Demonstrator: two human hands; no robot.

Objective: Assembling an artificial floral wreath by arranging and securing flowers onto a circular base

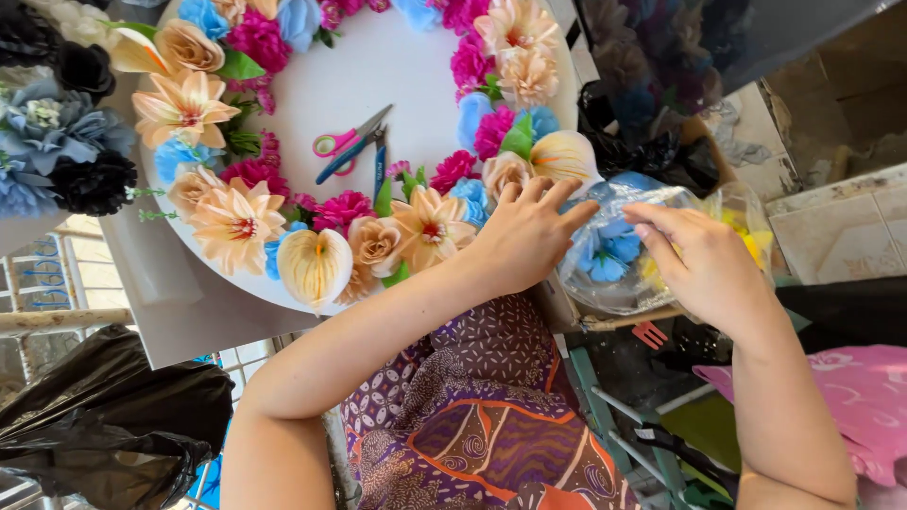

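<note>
A round white board point(378, 66) ringed with paper flowers point(236, 222) in peach, pink and blue lies on a grey counter point(165, 312). Pink-handled scissors point(350, 144) and a blue pen point(379, 170) rest on its bare middle. The left hand point(524, 236) lies fingers spread on the ring's near-right edge, its grip loose, holding nothing I can see. Just right, the right hand point(704, 264) pinches the rim of a clear plastic bag point(614, 250) of blue flowers. Black plastic bags point(104, 416) sit near left, dark flowers point(85, 179) far left, a pink bag point(850, 397) near right. Worn concrete point(836, 217) shows far right.
</note>
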